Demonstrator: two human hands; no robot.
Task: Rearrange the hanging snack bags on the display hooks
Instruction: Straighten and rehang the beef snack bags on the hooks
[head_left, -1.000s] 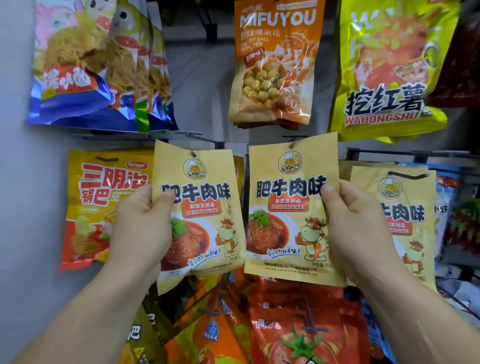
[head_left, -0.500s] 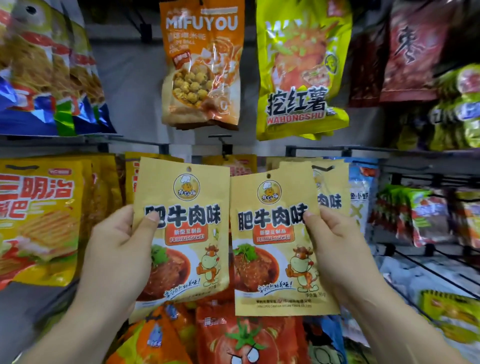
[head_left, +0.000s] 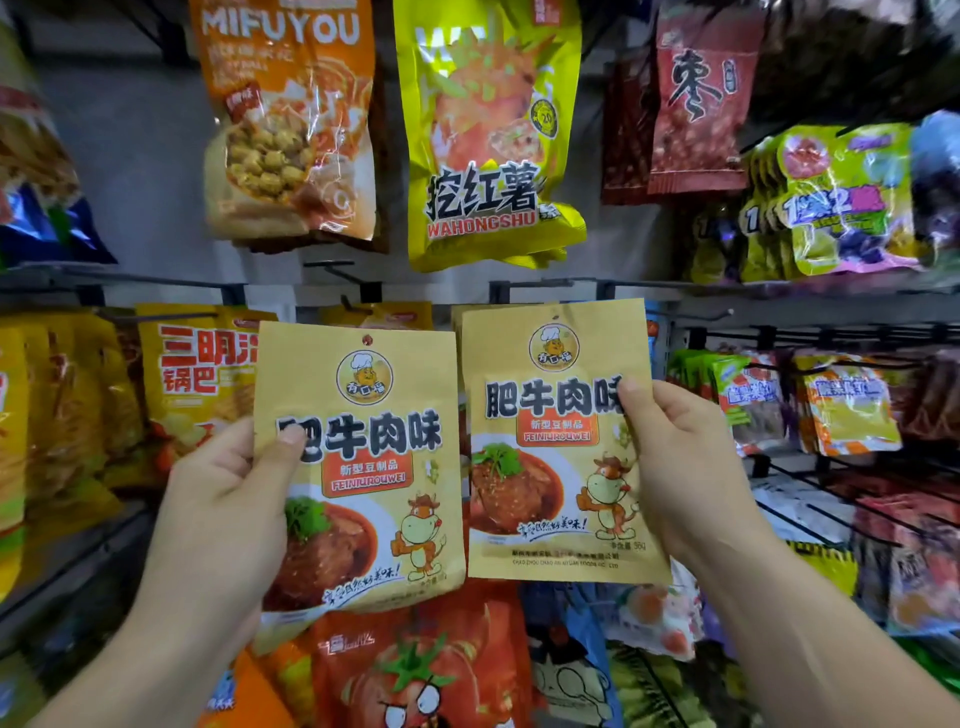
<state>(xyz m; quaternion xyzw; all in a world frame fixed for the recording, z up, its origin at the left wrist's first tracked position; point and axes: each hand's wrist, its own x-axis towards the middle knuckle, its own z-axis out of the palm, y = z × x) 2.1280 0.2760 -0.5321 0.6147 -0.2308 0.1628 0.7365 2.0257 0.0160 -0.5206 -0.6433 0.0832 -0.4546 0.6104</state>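
Observation:
Two matching tan snack bags with a cartoon cow and a braised-meat picture are held up side by side before the hook wall. My left hand (head_left: 228, 499) grips the left bag (head_left: 363, 467) by its left edge, thumb across the front. My right hand (head_left: 680, 467) grips the right bag (head_left: 556, 441) by its right edge, a little higher than the other. Both bags are off the hooks, each with a small hang hole at the top. A bare black display hook (head_left: 332, 270) sticks out just above and between them.
Orange popcorn bags (head_left: 291, 119) and yellow sweet-potato bags (head_left: 493, 135) hang on the row above. Yellow cracker bags (head_left: 197, 379) hang to the left, green and orange packs (head_left: 800, 400) to the right. Red tomato bags (head_left: 415, 670) hang below. Black wire hooks (head_left: 810, 514) jut out at lower right.
The view has swung right, so the rack slid left in frame. Both bags came off their hooks and moved together; the right bag now sits higher than the left.

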